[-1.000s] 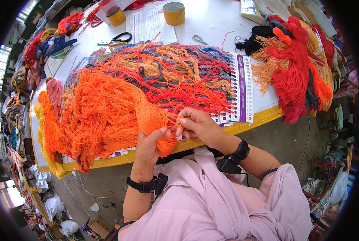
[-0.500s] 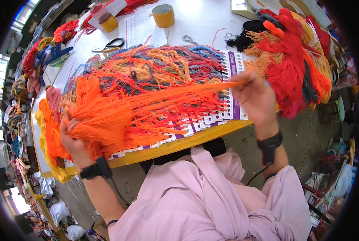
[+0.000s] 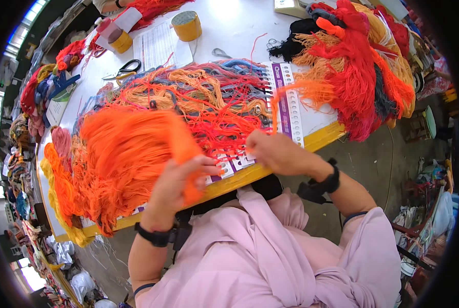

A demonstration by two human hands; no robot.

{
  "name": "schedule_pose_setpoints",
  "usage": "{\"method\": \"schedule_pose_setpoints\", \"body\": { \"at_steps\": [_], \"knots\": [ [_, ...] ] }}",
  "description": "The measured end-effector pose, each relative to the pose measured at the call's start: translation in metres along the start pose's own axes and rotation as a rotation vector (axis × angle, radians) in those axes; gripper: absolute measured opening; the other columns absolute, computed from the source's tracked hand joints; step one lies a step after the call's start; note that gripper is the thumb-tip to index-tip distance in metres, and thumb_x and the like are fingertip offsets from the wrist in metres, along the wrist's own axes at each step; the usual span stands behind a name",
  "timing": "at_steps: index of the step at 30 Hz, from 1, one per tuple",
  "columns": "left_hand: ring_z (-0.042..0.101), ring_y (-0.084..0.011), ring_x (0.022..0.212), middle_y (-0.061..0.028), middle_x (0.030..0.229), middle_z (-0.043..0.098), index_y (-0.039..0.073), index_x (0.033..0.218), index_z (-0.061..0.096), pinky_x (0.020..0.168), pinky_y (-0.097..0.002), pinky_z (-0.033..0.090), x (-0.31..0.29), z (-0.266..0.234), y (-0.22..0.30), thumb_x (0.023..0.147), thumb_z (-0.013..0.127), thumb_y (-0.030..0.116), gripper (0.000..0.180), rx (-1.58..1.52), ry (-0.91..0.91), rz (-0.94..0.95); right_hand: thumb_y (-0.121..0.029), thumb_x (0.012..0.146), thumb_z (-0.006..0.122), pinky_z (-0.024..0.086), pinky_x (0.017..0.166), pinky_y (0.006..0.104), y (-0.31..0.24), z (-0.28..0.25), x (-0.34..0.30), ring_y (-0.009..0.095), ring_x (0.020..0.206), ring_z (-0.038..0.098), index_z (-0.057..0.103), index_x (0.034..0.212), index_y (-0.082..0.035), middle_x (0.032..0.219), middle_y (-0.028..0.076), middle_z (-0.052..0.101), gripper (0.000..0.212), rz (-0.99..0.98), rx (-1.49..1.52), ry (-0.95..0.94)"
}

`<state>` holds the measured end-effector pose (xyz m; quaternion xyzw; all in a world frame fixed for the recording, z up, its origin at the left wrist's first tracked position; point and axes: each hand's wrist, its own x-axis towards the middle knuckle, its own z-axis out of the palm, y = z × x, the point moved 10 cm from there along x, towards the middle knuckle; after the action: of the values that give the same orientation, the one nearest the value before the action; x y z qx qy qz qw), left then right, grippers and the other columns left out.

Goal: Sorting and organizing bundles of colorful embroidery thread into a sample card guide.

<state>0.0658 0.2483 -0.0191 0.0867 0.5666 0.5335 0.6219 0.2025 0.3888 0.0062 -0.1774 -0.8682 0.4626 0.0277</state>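
Note:
My left hand (image 3: 174,186) is closed round one end of a big orange thread bundle (image 3: 129,149), whose loose strands fan out to the left over the table. To its right, my right hand (image 3: 278,152) is closed, somewhat blurred, on a thin orange thread strand (image 3: 274,110). That strand rises from the fingers and bends right over the card edge. Beneath lie white and purple cards with punched holes (image 3: 292,110), largely covered by tangled red, peach and grey-blue threads (image 3: 203,90).
Scissors (image 3: 129,68), a printed sheet (image 3: 160,46) and a yellow tape roll (image 3: 186,25) lie farther back. Red, peach and black thread hanks (image 3: 355,77) are heaped at right. A yellow edge (image 3: 229,180) borders the table. Another person's arm (image 3: 106,5) shows at far left.
My left hand has moved right with the bundle's end. My right hand has come left and nearer me; the strands stretched between my hands are no longer taut. Another person's arm has appeared.

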Motion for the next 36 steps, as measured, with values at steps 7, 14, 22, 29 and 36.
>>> {"method": "schedule_pose_setpoints", "body": {
  "at_steps": [7,14,22,29,36],
  "knots": [
    [0.054,-0.009,0.058,-0.0118,0.083,0.068,-0.006,0.097,0.064,0.05,-0.0208,0.041,0.034,0.029,-0.038,0.084,0.068,0.002,0.016,0.177,-0.011,-0.08,-0.015,0.092,0.059,0.046,0.054,0.0355,0.003,0.022,0.009,0.022,0.057,0.064,0.055,0.093,-0.009,0.058,0.001,0.061,0.007,-0.159,-0.116,0.002],
    [0.053,-0.0091,0.053,-0.0086,0.076,0.067,-0.004,0.082,0.066,0.048,-0.0218,0.037,0.045,0.031,-0.034,0.079,0.069,0.0,0.006,0.403,0.088,0.117,-0.014,0.092,0.058,0.048,0.055,0.0334,0.006,0.022,0.014,0.019,0.058,0.066,0.056,0.094,-0.009,0.061,0.002,0.064,0.005,-0.119,-0.004,-0.055],
    [0.055,-0.0114,0.055,-0.0068,0.076,0.063,-0.004,0.088,0.061,0.047,-0.0239,0.04,0.04,0.03,-0.04,0.083,0.064,-0.004,0.006,0.102,0.043,-0.061,-0.02,0.089,0.061,0.046,0.056,0.0401,-0.001,0.026,0.016,0.029,0.059,0.062,0.058,0.091,-0.01,0.067,0.008,0.062,0.011,-0.204,-0.161,-0.086],
    [0.055,-0.0111,0.055,-0.0076,0.08,0.065,-0.005,0.093,0.062,0.047,-0.0218,0.04,0.047,0.039,-0.043,0.085,0.062,-0.006,0.007,0.067,-0.013,-0.022,-0.028,0.086,0.062,0.046,0.059,0.0472,-0.015,0.038,0.022,0.036,0.067,0.063,0.059,0.089,-0.009,0.066,0.013,0.061,0.019,-0.157,-0.361,-0.142],
    [0.056,-0.0095,0.054,-0.0064,0.074,0.067,-0.005,0.092,0.066,0.05,-0.0232,0.047,0.045,0.003,-0.017,0.084,0.064,0.001,0.01,0.665,0.126,0.064,-0.022,0.087,0.058,0.045,0.061,0.0493,0.0,0.033,0.02,0.038,0.068,0.062,0.057,0.089,-0.005,0.068,0.016,0.062,0.017,-0.111,-0.175,-0.113]
  ]
}}
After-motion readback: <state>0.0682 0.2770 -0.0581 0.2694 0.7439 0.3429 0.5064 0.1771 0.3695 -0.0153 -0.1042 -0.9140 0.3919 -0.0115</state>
